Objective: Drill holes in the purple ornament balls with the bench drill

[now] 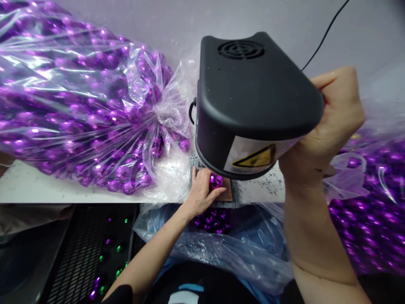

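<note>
My left hand (pixel 200 192) rests low on the base of a black machine, thumb and fingers closed around a shiny purple ball (pixel 216 180). Beneath the ball is a brown plate (pixel 227 194). The machine's large black housing (pixel 253 88), with a round vent on top and a yellow warning label (pixel 255 157), stands over that spot. My right hand (pixel 332 114) is raised at the housing's right side, curled into a fist; what its fingers wrap is hidden behind the housing.
A big clear bag (pixel 79 97) of purple balls lies left on the white table (pixel 28 181); another bag (pixel 376 202) is at the right. An open plastic bag (pixel 234 253) with purple balls hangs below the table edge. A black mesh crate (pixel 82 240) holds several green and purple balls.
</note>
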`<state>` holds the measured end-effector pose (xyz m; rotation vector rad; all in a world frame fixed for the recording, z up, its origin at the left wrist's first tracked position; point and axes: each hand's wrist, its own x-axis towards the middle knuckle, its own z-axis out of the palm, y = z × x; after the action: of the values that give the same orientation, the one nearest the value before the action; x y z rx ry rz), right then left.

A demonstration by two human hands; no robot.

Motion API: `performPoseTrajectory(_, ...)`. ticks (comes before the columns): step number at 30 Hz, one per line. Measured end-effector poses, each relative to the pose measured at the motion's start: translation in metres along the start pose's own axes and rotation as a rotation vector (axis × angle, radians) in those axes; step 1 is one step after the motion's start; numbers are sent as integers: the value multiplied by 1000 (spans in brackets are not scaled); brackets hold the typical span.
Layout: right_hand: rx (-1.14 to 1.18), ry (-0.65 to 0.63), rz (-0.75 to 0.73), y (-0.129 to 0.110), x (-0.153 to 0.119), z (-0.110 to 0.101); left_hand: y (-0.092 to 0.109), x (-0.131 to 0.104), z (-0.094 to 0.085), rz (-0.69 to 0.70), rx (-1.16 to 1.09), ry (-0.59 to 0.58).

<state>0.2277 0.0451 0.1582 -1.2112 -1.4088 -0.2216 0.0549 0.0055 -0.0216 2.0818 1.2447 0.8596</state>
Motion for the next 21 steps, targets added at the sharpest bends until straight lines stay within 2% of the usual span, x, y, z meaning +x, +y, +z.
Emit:
performPoseTrajectory(5,-7,0,8,-1,2,-1,-7,-1,8,9,69,60)
performPoseTrajectory(9,-14,-17,-20,1,2,-2,-7,-1,8,11,83,40)
performPoseTrajectory(18,-123,-38,-182,13,-3,-7,-2,0,1,-6,66,-3)
performPoseTrajectory(21,-179,32,-249,11,-12,-12,-2,0,1,-10,55,-9)
